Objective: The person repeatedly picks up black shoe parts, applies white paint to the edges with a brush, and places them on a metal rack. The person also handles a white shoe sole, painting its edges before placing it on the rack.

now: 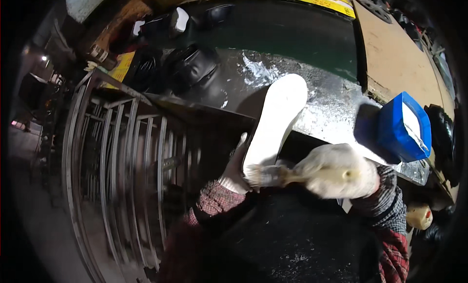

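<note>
Brush (pixel 268 176) blurred from where I watch, left hand (pixel 234 179) partly hidden behind the white sole (pixel 277 118), yellow box (pixel 325 3) cropped above.

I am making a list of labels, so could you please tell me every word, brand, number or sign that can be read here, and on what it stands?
No text reads clearly enough to quote.
Yellow strip, top right: print, too small and blurred to read.
Yellow panel, left: marks, too blurred to read.
White sole, blue container: no text visible.
</note>
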### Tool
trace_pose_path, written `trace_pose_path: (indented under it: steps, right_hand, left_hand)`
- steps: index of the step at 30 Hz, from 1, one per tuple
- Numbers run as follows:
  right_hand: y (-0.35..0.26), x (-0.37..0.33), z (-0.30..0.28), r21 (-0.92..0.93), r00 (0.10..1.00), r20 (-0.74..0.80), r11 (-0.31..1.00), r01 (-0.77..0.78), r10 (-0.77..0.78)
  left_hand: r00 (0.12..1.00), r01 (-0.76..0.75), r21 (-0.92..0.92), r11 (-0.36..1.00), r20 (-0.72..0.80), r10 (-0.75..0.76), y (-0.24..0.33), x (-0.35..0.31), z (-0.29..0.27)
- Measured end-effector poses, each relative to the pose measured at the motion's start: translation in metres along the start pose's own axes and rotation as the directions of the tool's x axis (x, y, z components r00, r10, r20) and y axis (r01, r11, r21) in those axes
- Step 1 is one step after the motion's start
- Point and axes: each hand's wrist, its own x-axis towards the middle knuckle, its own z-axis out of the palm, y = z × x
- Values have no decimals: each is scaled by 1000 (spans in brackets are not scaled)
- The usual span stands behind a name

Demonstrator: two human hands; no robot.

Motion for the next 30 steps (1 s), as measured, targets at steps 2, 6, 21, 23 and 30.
trace_pose_path:
  steps: [2, 6, 21, 23, 30]
  right_hand:
    - [2, -24, -7, 286, 983, -54, 946, -155, 177]
    - [-7, -34, -1, 342, 960, -149, 924, -173, 236]
    - [39, 1, -41, -715, 951, -176, 697, 54, -254]
    - [11, -11, -30, -481, 979, -163, 876, 27, -119]
    - [22, 6, -32, -708, 952, -163, 703, 69, -257]
  left_hand:
    - [1000, -28, 31, 999, -13, 28, 1, -1, -4]
    - [993, 77, 11, 997, 94, -77, 6, -5, 0]
    - [972, 229, 13, 973, 53, -229, 20, -6, -47]
    - [969, 211, -44, 977, 138, -203, 15, 1, -55]
    - [845, 370, -142, 918, 462, -269, 17, 8, -45]
